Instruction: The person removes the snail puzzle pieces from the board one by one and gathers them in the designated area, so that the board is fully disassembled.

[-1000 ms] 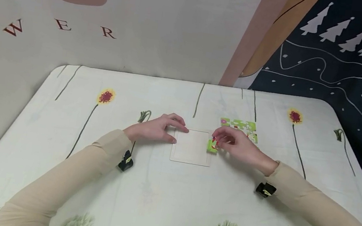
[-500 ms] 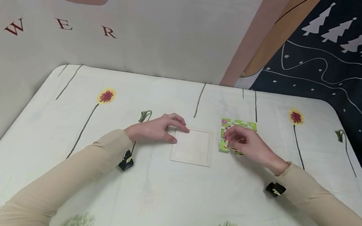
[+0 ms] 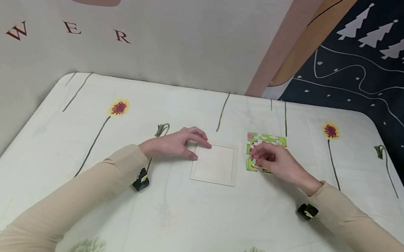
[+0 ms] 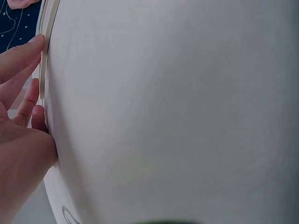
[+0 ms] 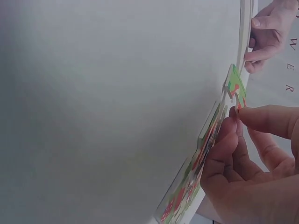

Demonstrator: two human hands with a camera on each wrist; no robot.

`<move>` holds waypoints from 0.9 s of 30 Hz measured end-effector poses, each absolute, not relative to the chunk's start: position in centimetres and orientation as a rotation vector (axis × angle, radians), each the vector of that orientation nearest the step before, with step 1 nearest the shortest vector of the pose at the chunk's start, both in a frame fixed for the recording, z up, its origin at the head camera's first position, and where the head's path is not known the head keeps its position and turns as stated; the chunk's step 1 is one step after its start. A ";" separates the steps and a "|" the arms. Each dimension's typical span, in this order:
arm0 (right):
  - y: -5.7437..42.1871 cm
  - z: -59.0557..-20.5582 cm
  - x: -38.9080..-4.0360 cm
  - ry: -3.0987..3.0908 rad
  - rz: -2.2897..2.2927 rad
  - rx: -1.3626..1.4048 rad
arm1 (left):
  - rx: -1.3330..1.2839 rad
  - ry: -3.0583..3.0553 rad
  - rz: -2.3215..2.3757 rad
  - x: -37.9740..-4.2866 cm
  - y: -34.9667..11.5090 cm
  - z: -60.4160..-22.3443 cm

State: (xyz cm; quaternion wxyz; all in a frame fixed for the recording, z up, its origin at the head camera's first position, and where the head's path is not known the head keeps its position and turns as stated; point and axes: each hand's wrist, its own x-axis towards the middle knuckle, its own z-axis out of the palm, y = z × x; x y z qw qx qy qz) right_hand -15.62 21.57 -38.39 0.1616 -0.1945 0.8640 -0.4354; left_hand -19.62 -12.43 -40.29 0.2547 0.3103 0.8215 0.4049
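Note:
A shallow square puzzle tray (image 3: 235,165), pale and with no pieces in it, lies flat on the cloth. My left hand (image 3: 178,142) rests at its left edge, thumb and fingertips touching the rim. In the left wrist view the fingers (image 4: 18,60) of that hand lie along the tray's side. My right hand (image 3: 278,160) is over a group of green and red jigsaw pieces (image 3: 274,139) right of the tray. Thumb and index finger pinch one jigsaw piece (image 5: 237,84), tilted up at the group's near-left corner. The hand hides much of the group.
The table is covered by a white cloth (image 3: 173,216) printed with flowers and stems. Behind it hangs a pale curtain (image 3: 199,35) with letters, and a dark tree-patterned cloth (image 3: 381,91) at the right. Small black wrist cameras sit below both cuffs.
My right hand has moved right with the jigsaw piece, from the tray's right edge to the group of pieces. Since half a second ago that piece has shifted slightly. The left hand stays put.

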 end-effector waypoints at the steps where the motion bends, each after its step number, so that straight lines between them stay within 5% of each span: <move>1: 21.6 -38.4 -15.6 2.469 -1.240 -0.557 | 0.841 2.230 1.100 -19.6 -12.4 -40.3; 27: 25.3 -36.4 -15.8 2.696 -1.068 -0.424 | 0.866 2.439 0.969 -18.8 -14.5 -38.2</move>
